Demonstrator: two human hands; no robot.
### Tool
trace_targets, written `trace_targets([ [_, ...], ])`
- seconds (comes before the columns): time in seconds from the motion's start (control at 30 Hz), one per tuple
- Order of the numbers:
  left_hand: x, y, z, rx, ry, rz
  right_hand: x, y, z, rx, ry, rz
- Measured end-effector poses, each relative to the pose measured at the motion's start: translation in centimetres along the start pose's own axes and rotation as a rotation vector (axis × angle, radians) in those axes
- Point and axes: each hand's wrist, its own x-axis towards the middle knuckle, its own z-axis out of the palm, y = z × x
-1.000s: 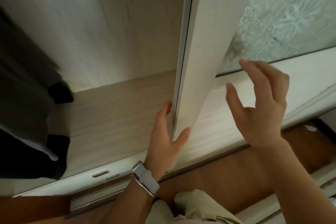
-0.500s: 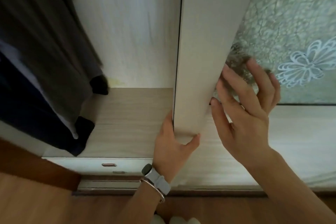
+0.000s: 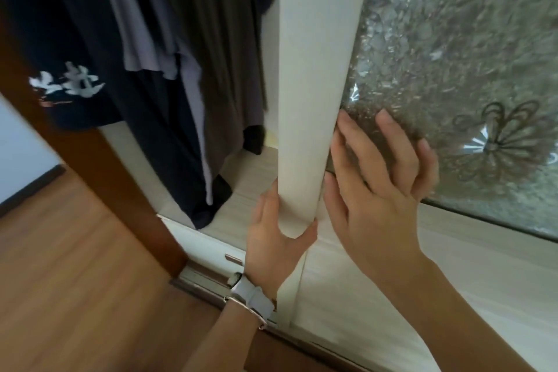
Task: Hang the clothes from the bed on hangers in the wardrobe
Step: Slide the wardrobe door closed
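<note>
The wooden floor fills the lower left. A white wall with a dark baseboard stands at the far left. A pale watch and a thin bracelet sit on one wrist.

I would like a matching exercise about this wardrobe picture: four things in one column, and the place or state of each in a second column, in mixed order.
Things:
1. left hand
2. right hand
3. navy shirt
4. watch

Places or states:
A. hangs at the far left inside the wardrobe
B. sits on the left wrist
C. grips the door frame edge
D. lies flat, fingers spread, on the patterned glass

Pairs: 1-C, 2-D, 3-A, 4-B
</note>
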Motion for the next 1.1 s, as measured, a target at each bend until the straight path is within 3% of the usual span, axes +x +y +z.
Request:
trace_targets([
  [0.17, 3.1, -2.8, -4.8, 0.032, 0.060, 0.034, 1.9, -5.3, 4.1, -0.067, 0.031, -0.033],
  [0.43, 8.2, -8.1, -11.9, 0.000, 0.035, -0.029, 5.2, -12.9, 9.1, -0.113, 0.004, -0.102],
  [0.77, 13.4, -13.1, -19.3, 0.131, 0.009, -0.058, 9.8, -20.2, 14.4, -0.143, 0.001, -0.174],
  [1.1, 16.2, -17.1, -24.0, 0.297, 0.272, -0.105, 12.3, -27.2, 18.9, -0.024, -0.039, -0.196],
])
